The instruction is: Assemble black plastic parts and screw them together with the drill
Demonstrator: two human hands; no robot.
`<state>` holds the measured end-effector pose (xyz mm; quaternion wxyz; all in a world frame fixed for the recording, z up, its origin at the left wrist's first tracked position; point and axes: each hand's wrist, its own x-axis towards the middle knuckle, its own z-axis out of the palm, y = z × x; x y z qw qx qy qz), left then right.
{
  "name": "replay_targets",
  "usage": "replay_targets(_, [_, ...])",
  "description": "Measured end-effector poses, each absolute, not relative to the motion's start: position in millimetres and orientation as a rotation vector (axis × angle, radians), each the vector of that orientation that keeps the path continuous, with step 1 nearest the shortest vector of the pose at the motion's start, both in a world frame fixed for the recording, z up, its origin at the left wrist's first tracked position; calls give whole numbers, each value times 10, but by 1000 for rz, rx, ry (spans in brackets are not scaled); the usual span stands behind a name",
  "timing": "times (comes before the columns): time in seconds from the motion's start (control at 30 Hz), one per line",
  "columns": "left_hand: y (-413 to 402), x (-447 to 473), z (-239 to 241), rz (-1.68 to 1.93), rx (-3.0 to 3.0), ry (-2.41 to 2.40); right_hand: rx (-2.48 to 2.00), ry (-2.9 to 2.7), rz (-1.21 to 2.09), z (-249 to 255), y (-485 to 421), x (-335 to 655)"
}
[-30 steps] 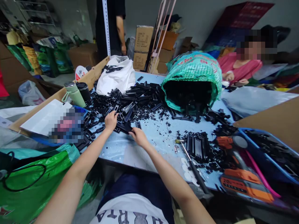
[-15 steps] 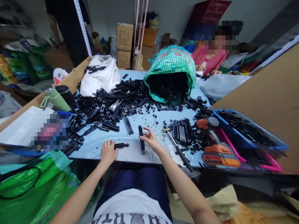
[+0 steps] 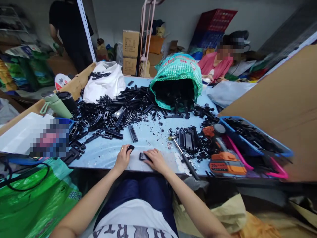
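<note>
At the front edge of the table, my left hand [image 3: 122, 158] is closed around a small black part [image 3: 130, 148], whose end sticks out past the fingers. To its right, my right hand [image 3: 156, 160] lies low over a flat black bar [image 3: 142, 156], fingers bent onto it; most of that bar is hidden beneath the hand. Both hands are over a bare grey patch of the tabletop [image 3: 170, 161]. Just beyond them lie several black strips [image 3: 133, 133] side by side. A hammer [image 3: 184, 157] with a black handle rests to the right of my right hand.
A heap of black parts [image 3: 111, 112] spreads across the back left, beside a white sack [image 3: 105, 84]. A green woven sack [image 3: 177, 71] opens toward me. An orange cordless drill [image 3: 226, 162] and a blue basket [image 3: 250, 147] stand right. A person [image 3: 215, 64] sits across the table.
My right hand has lowered the upright black bar flat onto the table. My left hand has moved right and lifted its black part, now turned end-on. The camera view has shifted slightly.
</note>
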<state>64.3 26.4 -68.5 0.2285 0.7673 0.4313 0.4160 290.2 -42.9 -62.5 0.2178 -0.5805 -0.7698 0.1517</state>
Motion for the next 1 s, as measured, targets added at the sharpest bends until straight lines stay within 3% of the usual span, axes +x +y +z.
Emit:
replay_targets(0.1, [228,726,-584,994,1972,1260,-1596,-1841,575,-622,-334,2724])
replay_targets(0.27, [145,841,-461,766,1644,1080,-1393,-1042,1285,-577,-267,2576])
replay_targets(0.33, [111,877,-425,719,1543,975,-1304,-892,1402,-517,-272,2536])
replay_targets(0.57, [148,836,-205,933,1920,893,-1247,-1282,1176,-292,-311,2591])
replay_targets(0.77, [128,822,-88,956,2016,847,-1214,-1346,1180,-187,-291,2635])
replay_targets(1.0, [-15,992,-69,1175,1992,962,-1215,-1533,880,-147,-316,2576])
